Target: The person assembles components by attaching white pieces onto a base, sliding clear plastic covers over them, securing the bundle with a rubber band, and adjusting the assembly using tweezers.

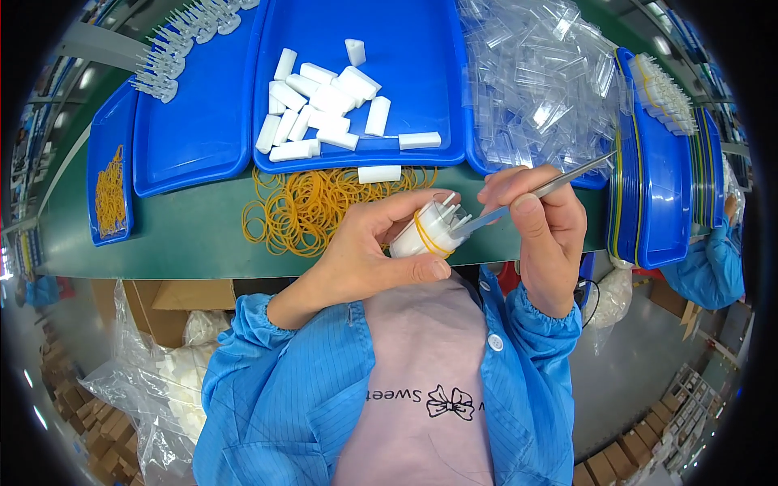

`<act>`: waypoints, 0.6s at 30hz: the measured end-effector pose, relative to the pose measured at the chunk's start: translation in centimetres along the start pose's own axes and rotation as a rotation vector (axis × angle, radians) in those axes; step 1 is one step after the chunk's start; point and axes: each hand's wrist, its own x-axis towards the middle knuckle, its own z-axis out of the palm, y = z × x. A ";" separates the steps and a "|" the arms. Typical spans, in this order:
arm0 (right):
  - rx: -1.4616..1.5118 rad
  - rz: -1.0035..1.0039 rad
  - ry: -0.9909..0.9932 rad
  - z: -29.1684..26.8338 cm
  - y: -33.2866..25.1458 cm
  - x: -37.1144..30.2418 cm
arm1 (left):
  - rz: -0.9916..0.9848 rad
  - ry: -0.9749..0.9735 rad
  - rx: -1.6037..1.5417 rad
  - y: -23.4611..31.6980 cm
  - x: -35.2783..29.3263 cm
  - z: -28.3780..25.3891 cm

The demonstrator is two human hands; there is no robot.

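Two hands (454, 235), one tweezers (559, 185), about eighteen white blocks (324, 105)

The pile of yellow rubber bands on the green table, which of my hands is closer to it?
Left. The left hand sits right beside the rubber bands, overlapping their edge; the right hand is farther off to the right, holding tweezers.

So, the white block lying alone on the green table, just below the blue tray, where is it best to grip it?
Probably across its short width, at the middle of the white block, coming from above. It lies flat with its long side along the tray edge; rubber bands crowd its near side, so a top pinch looks cleanest.
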 end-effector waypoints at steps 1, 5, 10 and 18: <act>0.006 0.006 -0.003 0.0 0.0 0.0 | 0.000 -0.001 0.000 0.0 0.0 0.0; -0.008 -0.014 -0.021 -0.1 0.2 0.0 | 0.036 -0.009 0.123 -0.1 -0.2 -0.1; -0.153 -0.019 -0.035 -0.3 0.4 -0.2 | 0.056 0.002 0.277 -0.1 -0.2 -0.3; 0.007 -0.030 0.032 -0.5 0.5 -0.6 | 0.152 0.022 0.452 0.4 0.0 0.0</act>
